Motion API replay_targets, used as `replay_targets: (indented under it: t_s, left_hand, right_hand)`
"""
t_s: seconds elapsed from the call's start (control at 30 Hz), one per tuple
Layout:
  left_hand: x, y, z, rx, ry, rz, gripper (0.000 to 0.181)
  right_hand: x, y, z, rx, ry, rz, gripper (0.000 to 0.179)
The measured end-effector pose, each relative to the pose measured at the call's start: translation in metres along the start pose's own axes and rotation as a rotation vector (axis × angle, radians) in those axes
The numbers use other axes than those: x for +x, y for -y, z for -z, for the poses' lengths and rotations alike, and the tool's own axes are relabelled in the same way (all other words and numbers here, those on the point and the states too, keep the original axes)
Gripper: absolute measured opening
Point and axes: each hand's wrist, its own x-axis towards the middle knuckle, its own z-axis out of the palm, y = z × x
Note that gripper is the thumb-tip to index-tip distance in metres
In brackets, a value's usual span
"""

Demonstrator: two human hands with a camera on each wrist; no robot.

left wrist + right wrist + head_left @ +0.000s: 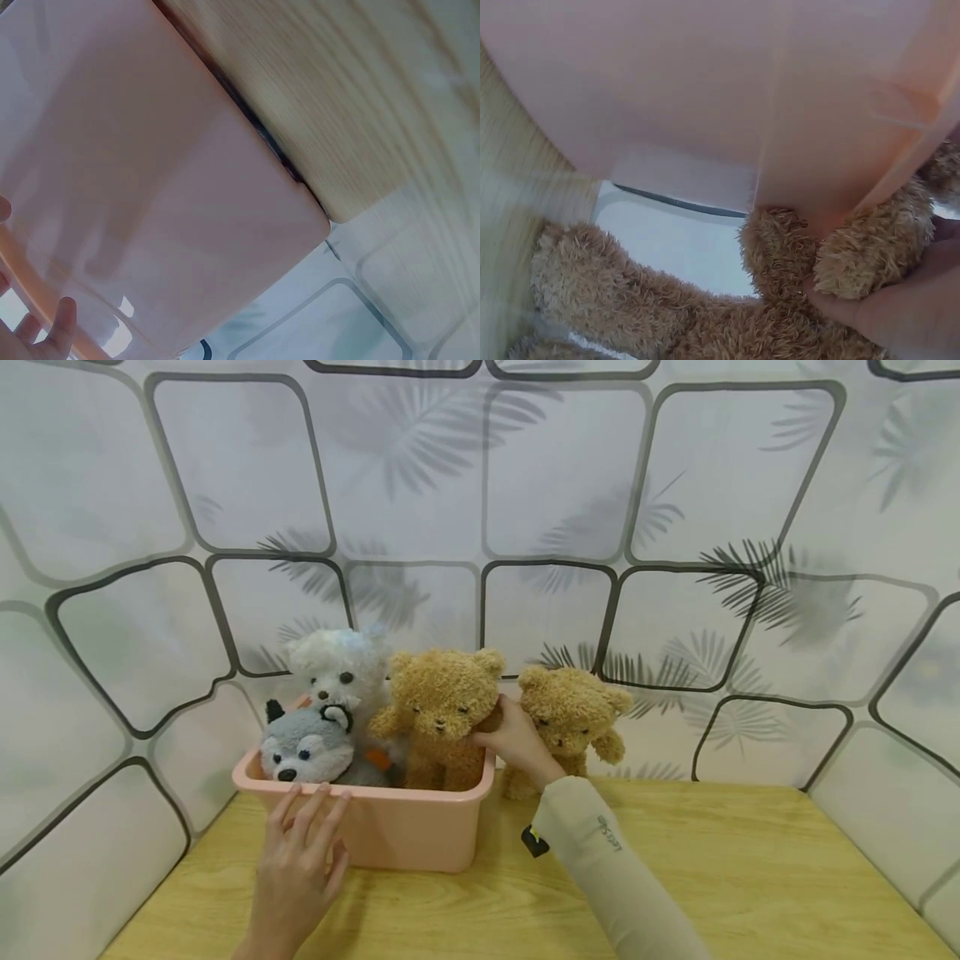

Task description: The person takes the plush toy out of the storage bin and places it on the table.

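A pink plastic bin (412, 835) stands on the table with several plush toys in it. My left hand (296, 868) rests its fingertips on the bin's front rim, fingers fairly straight. At the right end of the bin, my right hand (517, 743) pinches the arm of a tan teddy bear (442, 693) that sits upright inside. In the right wrist view the thumb and fingers close on a fuzzy limb (870, 251) beside the rim. A second tan teddy bear (573, 710) sits outside, just right of the bin, partly behind my right hand.
A grey husky plush (303, 743) leans at the bin's front left, with a white fluffy plush (337, 664) behind it. A small black piece (535, 841) shows by the right cuff. The wooden table (712, 860) runs back to a patterned cloth wall (562, 468).
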Motion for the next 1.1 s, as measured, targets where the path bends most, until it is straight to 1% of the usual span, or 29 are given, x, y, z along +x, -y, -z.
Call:
replay_targets:
  t_s: [0.07,0.1,0.2,0.23,0.27,0.37,0.43,0.53,0.57,0.6,0.67,0.7,0.73,0.83,0.87,0.93,1.0,1.03,1.1]
  left_hand:
    - [0.000,0.000,0.000,0.000,0.002,0.001,0.047]
    - [0.000,0.000,0.000,-0.003,0.000,0.002,0.046]
    - [0.000,0.000,0.001,-0.007,0.002,0.002,0.046]
    - [0.000,0.000,0.001,-0.006,0.001,0.003,0.046]
    - [0.000,0.000,0.001,-0.007,-0.001,0.005,0.046]
    - [0.000,0.000,0.000,-0.007,-0.005,0.007,0.046]
    - [0.001,0.000,0.001,-0.006,-0.001,0.010,0.046]
    - [0.000,0.000,0.003,-0.002,0.020,0.012,0.047]
    - [0.000,-0.001,0.004,0.002,0.031,0.014,0.047]
    - [0.000,-0.001,0.005,0.005,0.041,0.015,0.047]
    - [0.000,-0.001,0.005,0.009,0.050,0.017,0.048]
    - [0.000,-0.001,0.005,0.009,0.049,0.018,0.048]
    - [-0.001,-0.002,0.005,0.010,0.048,0.019,0.048]
    - [0.000,-0.001,0.003,-0.001,0.020,0.017,0.047]
    - [0.000,-0.001,0.002,-0.004,0.012,0.017,0.046]
    - [0.000,-0.001,0.000,-0.011,-0.003,0.017,0.046]
    - [0.000,-0.001,-0.001,-0.012,-0.006,0.015,0.046]
    - [0.000,-0.001,-0.001,-0.012,-0.006,0.015,0.046]
    - [0.001,-0.001,-0.001,-0.012,-0.003,0.016,0.046]
  right_hand:
    - [0.002,0.000,-0.003,-0.016,-0.008,0.013,0.087]
    - [0.003,0.000,-0.005,-0.020,-0.012,0.025,0.080]
    - [0.007,-0.002,-0.009,-0.071,-0.034,0.070,0.050]
    - [0.008,-0.002,-0.010,-0.085,-0.038,0.075,0.042]
    - [0.009,-0.002,-0.011,-0.105,-0.048,0.079,0.039]
    - [0.011,-0.002,-0.013,-0.160,-0.067,0.067,0.035]
    - [0.012,-0.003,-0.013,-0.179,-0.064,0.087,0.033]
    - [0.011,-0.005,-0.014,-0.199,-0.047,0.149,0.036]
    - [0.010,-0.006,-0.014,-0.208,-0.043,0.170,0.040]
    - [0.009,-0.007,-0.014,-0.213,-0.039,0.206,0.042]
    - [0.007,-0.008,-0.016,-0.225,-0.048,0.232,0.047]
    - [0.006,-0.008,-0.016,-0.234,-0.058,0.248,0.046]
    - [0.004,-0.007,-0.017,-0.229,-0.064,0.261,0.050]
    - [-0.001,-0.005,-0.019,-0.188,-0.094,0.285,0.059]
    - [-0.003,-0.004,-0.019,-0.173,-0.108,0.308,0.062]
    - [-0.007,-0.002,-0.020,-0.137,-0.134,0.348,0.062]
    - [-0.010,-0.001,-0.020,-0.102,-0.160,0.393,0.055]
    - [-0.012,-0.001,-0.020,-0.072,-0.159,0.408,0.049]
    - [-0.017,0.000,-0.019,-0.012,-0.153,0.411,0.037]
